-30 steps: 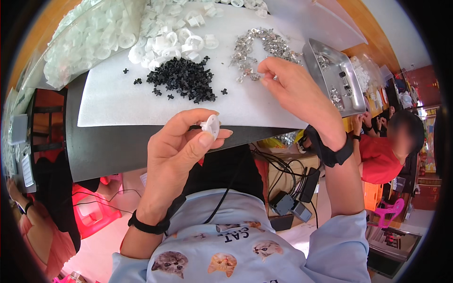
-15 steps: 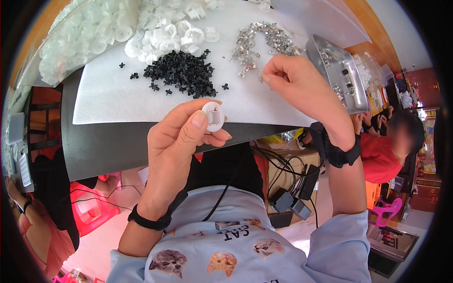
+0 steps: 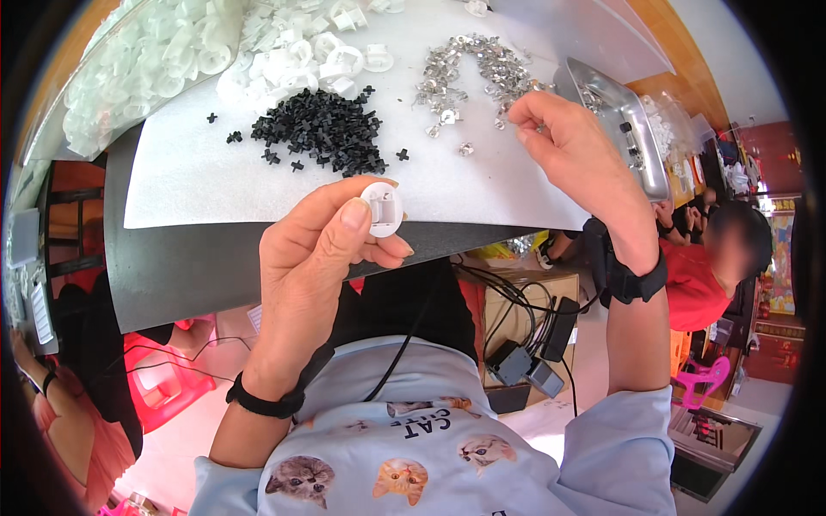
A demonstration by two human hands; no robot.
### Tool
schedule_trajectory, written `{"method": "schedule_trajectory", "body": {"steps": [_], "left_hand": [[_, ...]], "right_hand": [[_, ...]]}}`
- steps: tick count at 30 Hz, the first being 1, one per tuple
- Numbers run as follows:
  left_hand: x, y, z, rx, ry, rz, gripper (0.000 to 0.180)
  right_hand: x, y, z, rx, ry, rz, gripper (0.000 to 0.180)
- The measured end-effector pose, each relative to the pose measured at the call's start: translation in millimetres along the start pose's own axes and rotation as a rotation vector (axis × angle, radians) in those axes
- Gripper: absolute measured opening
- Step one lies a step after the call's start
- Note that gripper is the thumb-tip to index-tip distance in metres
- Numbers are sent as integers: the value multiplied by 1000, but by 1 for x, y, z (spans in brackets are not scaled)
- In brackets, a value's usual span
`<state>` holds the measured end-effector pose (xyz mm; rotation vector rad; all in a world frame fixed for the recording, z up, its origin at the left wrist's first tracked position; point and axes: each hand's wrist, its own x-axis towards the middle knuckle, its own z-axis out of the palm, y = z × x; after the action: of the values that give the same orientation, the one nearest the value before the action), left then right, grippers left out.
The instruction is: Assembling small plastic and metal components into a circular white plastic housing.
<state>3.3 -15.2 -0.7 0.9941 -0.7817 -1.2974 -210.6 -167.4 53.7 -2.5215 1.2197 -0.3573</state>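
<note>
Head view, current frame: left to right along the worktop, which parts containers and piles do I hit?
Clear bag of white parts → pile of black cross-shaped parts → arc-shaped pile of small metal parts → metal tray.

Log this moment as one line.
left hand: holds round white plastic part; right hand: near silvery metal pieces; flat white sheet: heaped black cross-shaped pieces

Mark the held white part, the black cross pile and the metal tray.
White part (image 3: 386, 209): head view, middle of its round face.
Black cross pile (image 3: 320, 129): head view, middle of the heap.
Metal tray (image 3: 650, 142): head view, right side wall.
</note>
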Motion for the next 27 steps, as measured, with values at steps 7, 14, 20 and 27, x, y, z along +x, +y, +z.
{"method": "schedule_trajectory", "body": {"steps": [7,14,20,27], "left_hand": [[0,-1,0,15,-14,3,33],[-2,0,2,-3,0,11,34],[-1,1,1,-48,-9,-17,38],[-3,0,1,-60,-12,-39,40]], "right_hand": [[6,3,7,-102,2,56,16],[13,2,18,-314,10,98,19],[-4,-37,1,149,-57,51,15],[-15,-84,24,460,-179,-377,7]]}}
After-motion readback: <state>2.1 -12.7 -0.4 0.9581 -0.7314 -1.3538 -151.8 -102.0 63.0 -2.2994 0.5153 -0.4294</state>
